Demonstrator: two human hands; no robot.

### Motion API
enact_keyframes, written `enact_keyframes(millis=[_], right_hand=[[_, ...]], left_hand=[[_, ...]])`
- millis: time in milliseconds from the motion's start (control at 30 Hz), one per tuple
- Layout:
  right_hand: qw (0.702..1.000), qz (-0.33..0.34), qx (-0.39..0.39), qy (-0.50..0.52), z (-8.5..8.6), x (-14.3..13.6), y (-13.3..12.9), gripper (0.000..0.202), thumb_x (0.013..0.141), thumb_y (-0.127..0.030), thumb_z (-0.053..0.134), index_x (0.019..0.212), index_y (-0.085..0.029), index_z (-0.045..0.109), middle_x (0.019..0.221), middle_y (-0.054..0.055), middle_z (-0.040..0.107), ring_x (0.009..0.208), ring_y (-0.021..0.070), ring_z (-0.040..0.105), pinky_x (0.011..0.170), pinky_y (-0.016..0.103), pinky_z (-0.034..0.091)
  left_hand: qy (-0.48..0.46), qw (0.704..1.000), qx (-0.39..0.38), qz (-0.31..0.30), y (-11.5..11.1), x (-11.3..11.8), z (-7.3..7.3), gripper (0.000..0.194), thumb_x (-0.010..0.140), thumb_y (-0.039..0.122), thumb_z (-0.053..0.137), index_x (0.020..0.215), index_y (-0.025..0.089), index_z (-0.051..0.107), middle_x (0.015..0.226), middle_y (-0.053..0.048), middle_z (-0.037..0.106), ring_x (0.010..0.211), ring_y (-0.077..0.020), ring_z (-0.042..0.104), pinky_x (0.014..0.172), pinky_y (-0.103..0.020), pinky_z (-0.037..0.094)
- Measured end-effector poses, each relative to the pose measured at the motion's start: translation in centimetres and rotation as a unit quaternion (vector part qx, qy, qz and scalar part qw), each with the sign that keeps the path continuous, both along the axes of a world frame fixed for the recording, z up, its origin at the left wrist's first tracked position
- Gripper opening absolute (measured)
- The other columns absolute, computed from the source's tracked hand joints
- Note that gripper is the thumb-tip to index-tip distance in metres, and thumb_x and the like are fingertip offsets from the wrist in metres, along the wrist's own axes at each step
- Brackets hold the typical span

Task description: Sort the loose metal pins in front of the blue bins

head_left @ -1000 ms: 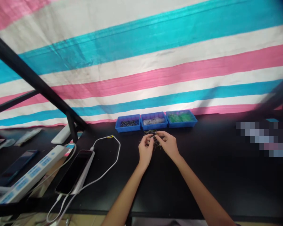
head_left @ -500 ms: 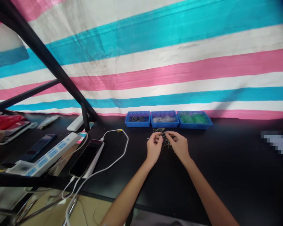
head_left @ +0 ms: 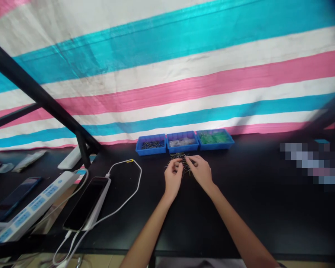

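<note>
Sorting: left hand (head_left: 173,175) and right hand (head_left: 200,172), mid-frame, fingers pinching thin pins (head_left: 181,160).
Advice: separate one pin cleanly, low above tabletop (head_left: 240,201).
Behind: blue trays (head_left: 184,142).

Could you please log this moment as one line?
left hand: pinching pins | right hand: pinching pins | pin pile: before three blue trays

I see two bare forearms, no sleeves in view; the left hand (head_left: 172,178) and right hand (head_left: 201,171) wear no gloves, rings or watch that I can make out; both wrists slim, fingers thin.
</note>
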State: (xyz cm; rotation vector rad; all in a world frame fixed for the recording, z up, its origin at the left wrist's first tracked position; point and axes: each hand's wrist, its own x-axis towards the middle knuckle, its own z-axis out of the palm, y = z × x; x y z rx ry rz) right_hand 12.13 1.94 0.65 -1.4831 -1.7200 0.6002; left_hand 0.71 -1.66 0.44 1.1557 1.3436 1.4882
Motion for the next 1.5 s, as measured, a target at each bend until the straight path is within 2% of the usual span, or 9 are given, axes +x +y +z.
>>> enact_keyframes(millis=[233,367,633,867,1067,1233,1500], right_hand=[[1.000,0.001,0.010,0.025,0.0,0.3,0.2,0.033,0.085,-0.046,0.045,0.086,-0.025,0.070,0.083,0.001,0.063,0.059,0.0116,0.058,0.052,0.023,0.037],[0.999,0.007,0.016,0.051,0.0,0.3,0.3,0.030,0.085,-0.044,0.047,0.092,-0.025,0.070,0.085,0.001,0.062,0.057,0.0105,0.056,0.053,0.023,0.038],[0.995,0.018,0.033,0.091,0.5,-0.1,0.0,0.031,0.089,-0.036,0.040,0.107,-0.026,0.063,0.096,0.003,0.059,0.066,0.0123,0.058,0.068,0.026,0.044],[0.993,0.015,0.038,0.111,0.5,-0.3,-0.1,0.029,0.086,-0.036,0.043,0.103,-0.024,0.065,0.097,0.005,0.056,0.062,0.0118,0.056,0.061,0.025,0.045],[0.992,0.039,0.034,0.111,0.0,-0.5,0.0,0.025,0.084,-0.033,0.048,0.098,-0.024,0.067,0.097,0.004,0.059,0.060,0.0114,0.057,0.063,0.026,0.048],[0.993,0.022,0.028,0.113,-0.1,-0.5,0.1,0.026,0.082,-0.038,0.050,0.089,-0.022,0.069,0.091,0.004,0.061,0.060,0.0119,0.058,0.062,0.025,0.048],[0.986,0.068,-0.012,0.152,-0.9,-0.4,0.6,0.024,0.081,-0.031,0.049,0.087,-0.020,0.069,0.089,0.005,0.065,0.064,0.0135,0.061,0.060,0.025,0.049]], left_hand=[[0.004,1.000,-0.006,0.008,0.2,-0.1,-0.2,0.026,0.079,0.034,0.056,0.098,0.016,0.058,0.070,0.000,0.051,0.057,-0.0082,0.048,0.050,-0.017,0.038],[0.003,1.000,-0.015,0.009,0.2,-0.2,-0.1,0.029,0.079,0.037,0.056,0.099,0.016,0.058,0.069,0.001,0.050,0.054,-0.0072,0.046,0.045,-0.016,0.035],[0.004,1.000,-0.024,0.007,0.2,-0.1,0.2,0.029,0.077,0.037,0.057,0.096,0.015,0.060,0.070,0.000,0.053,0.053,-0.0069,0.045,0.043,-0.016,0.035],[0.012,1.000,-0.024,0.006,0.2,-0.1,0.1,0.028,0.077,0.037,0.058,0.094,0.015,0.061,0.070,-0.001,0.054,0.052,-0.0072,0.046,0.043,-0.016,0.035],[0.022,0.999,-0.021,0.010,0.3,-0.2,0.0,0.029,0.075,0.038,0.059,0.095,0.016,0.062,0.070,-0.001,0.055,0.052,-0.0076,0.046,0.043,-0.016,0.035],[0.031,0.999,-0.022,0.011,0.4,-0.3,-0.2,0.029,0.076,0.037,0.057,0.094,0.015,0.062,0.071,-0.001,0.056,0.052,-0.0076,0.046,0.042,-0.016,0.035],[0.053,0.998,-0.021,0.008,0.4,-0.5,-0.2,0.023,0.073,0.035,0.061,0.078,0.015,0.068,0.064,-0.002,0.058,0.049,-0.0084,0.046,0.041,-0.017,0.034]])
